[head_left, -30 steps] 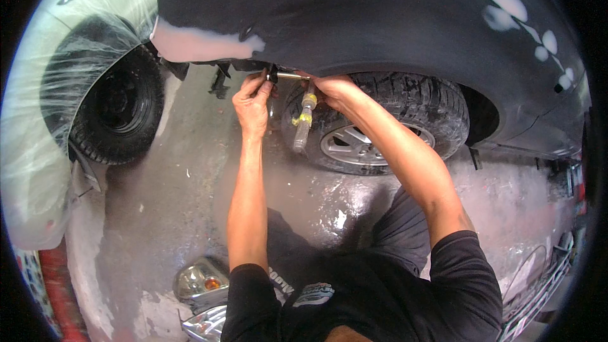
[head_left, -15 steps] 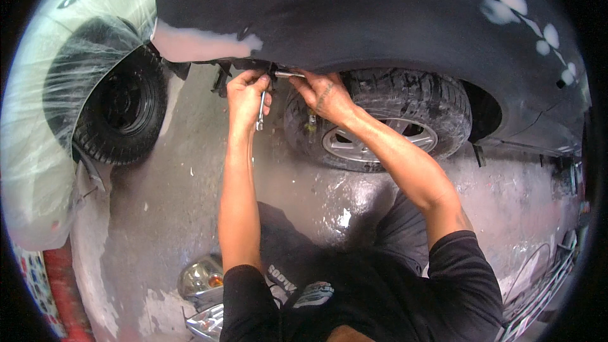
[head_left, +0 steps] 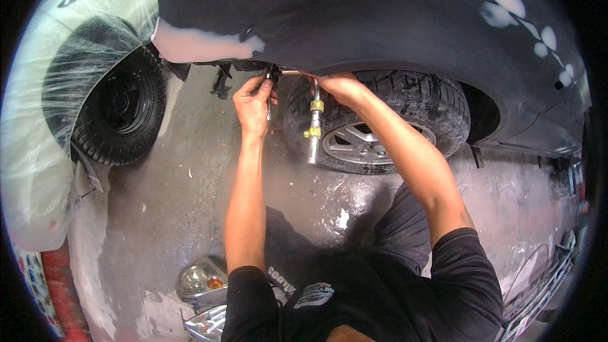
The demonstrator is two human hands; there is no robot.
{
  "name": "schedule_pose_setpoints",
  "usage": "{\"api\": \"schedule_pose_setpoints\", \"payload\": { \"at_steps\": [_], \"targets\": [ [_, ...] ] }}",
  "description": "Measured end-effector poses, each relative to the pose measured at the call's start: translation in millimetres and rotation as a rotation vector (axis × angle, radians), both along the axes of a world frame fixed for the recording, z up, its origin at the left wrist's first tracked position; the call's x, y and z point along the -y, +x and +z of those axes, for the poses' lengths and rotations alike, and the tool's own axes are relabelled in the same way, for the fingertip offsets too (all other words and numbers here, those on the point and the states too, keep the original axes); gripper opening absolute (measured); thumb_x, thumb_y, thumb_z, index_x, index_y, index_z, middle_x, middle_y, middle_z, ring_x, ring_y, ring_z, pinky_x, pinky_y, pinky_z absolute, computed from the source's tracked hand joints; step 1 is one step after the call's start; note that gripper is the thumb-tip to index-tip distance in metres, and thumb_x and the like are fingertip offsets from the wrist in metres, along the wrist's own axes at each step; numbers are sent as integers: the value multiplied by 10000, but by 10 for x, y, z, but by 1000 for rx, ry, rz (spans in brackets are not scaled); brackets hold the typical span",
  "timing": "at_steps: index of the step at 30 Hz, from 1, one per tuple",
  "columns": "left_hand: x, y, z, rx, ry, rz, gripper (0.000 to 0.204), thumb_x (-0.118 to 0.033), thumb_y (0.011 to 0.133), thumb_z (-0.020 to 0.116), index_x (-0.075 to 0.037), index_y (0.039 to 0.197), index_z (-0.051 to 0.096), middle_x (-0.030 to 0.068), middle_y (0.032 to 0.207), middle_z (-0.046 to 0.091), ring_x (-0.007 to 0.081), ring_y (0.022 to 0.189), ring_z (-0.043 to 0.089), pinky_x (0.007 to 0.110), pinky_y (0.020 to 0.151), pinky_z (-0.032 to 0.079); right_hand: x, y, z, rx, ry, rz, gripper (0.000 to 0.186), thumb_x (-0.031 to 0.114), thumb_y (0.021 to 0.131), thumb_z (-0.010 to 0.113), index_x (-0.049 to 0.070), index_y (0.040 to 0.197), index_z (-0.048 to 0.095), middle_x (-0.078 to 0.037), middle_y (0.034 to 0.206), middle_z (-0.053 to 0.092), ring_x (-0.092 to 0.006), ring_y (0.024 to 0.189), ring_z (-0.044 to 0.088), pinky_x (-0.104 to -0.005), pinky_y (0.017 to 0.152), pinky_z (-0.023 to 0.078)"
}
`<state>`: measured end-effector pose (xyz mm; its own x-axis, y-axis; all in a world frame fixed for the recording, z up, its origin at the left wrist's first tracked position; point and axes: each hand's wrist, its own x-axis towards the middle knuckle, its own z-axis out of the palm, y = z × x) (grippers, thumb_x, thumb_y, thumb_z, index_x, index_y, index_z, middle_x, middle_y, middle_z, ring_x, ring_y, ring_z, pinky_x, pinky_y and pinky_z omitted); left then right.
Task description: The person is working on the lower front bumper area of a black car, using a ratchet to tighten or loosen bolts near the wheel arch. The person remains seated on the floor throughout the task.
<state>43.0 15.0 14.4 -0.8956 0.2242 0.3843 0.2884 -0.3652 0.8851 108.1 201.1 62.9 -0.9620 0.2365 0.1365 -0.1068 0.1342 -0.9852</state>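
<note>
My left hand (head_left: 253, 106) is closed on a slim metal wrench (head_left: 269, 111), held upright just under the lower edge of a dark fender (head_left: 354, 19). Close by on the right, my right hand (head_left: 345, 88) is closed at the top of a ratchet (head_left: 315, 123), a chrome tool with yellow bands that hangs downward. From there a thin metal extension (head_left: 291, 73) runs level toward a dark part beside my left fingers. That part's joint is largely hidden, as are several fingertips of my right hand. A worn tire (head_left: 405, 92) with a silver rim is behind the right forearm.
A white car (head_left: 35, 152) draped in clear plastic stands at left, with its black wheel (head_left: 123, 104). Low at left a headlight (head_left: 202, 277) lies on the floor. Pale filler patches (head_left: 196, 41) mark the dark bodywork. At lower right are thin metal bars (head_left: 532, 307).
The ratchet's handle has swung into view below my right hand, which has moved slightly right. My left hand has shifted a little right and down, and the wrench stands more upright.
</note>
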Motion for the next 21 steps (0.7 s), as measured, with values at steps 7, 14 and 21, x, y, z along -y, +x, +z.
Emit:
{"api": "schedule_pose_setpoints", "payload": {
  "at_steps": [7, 14, 21],
  "targets": [
    [-64, -45, -120, -89, 54, 39, 198, -26, 937, 666, 66, 1109, 698, 73, 884, 683, 129, 702, 614, 268, 616, 507, 45, -63, -63, 96, -369, 45, 223, 266, 940, 703, 48, 960, 661, -34, 765, 627, -131, 562, 582, -260, 464, 475],
    [-44, -18, -66, -101, 34, 62, 151, 13, 925, 651, 85, 1048, 699, 72, 810, 649, 113, 601, 590, 261, 531, 485, 113, -160, -109, 224, -289, 30, 227, 243, 949, 684, 30, 1023, 661, -71, 885, 654, -126, 667, 617, -274, 489, 510],
    [43, 112, 390, 171, -236, 71, 126, -36, 932, 648, 50, 1015, 688, 69, 781, 648, 106, 505, 554, 248, 413, 440, 135, 49, -206, -285, 742, -106, 303, 244, 956, 647, 25, 1165, 670, -206, 1005, 692, -380, 1011, 638, -462, 888, 472]
  ]
}}
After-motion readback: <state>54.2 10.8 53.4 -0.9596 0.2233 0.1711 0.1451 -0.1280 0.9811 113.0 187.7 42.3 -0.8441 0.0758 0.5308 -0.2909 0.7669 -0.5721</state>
